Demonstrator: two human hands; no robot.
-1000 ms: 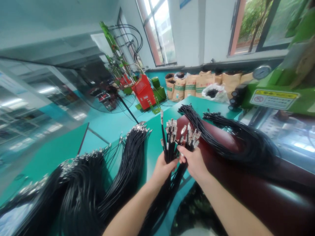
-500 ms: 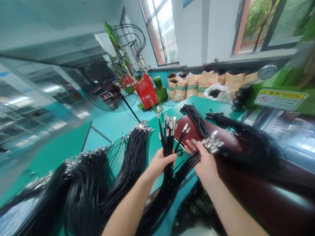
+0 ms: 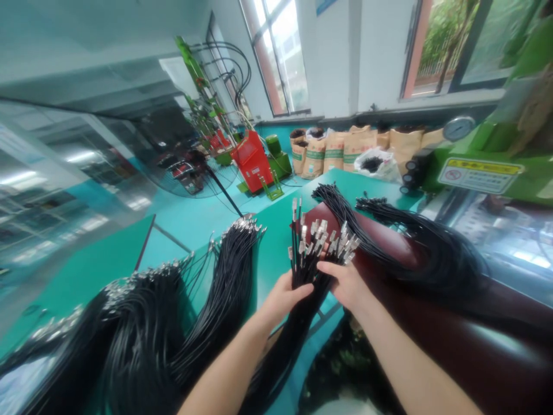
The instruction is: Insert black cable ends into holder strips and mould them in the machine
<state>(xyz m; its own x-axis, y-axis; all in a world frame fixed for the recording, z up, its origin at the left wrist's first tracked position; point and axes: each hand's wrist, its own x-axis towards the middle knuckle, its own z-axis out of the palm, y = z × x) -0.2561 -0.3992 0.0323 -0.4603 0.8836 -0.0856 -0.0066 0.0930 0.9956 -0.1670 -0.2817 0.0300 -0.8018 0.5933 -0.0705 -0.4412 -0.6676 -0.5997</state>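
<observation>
My left hand [image 3: 287, 297] is closed round a bundle of black cables [image 3: 302, 311], its thumb across the front. Silvery metal ends [image 3: 317, 233] stick up above both hands. My right hand [image 3: 345, 282] grips the right part of the same bundle, thumb pointing left toward the left hand. The two groups of cable ends now touch and fan out side by side. Below the hands the cables hang down toward the lower left. The fingers behind the bundle are mostly hidden.
Thick cable bundles [image 3: 233, 271] hang over the green table [image 3: 270, 230] at the left. More cables [image 3: 432, 248] lie on a dark red surface [image 3: 458, 346] at the right. A green machine [image 3: 484, 150] stands at the right, paper sacks [image 3: 334, 153] by the wall.
My right hand has moved left with its cables and closed round them. Its cable ends now meet those in my left hand. The view has shifted slightly.
</observation>
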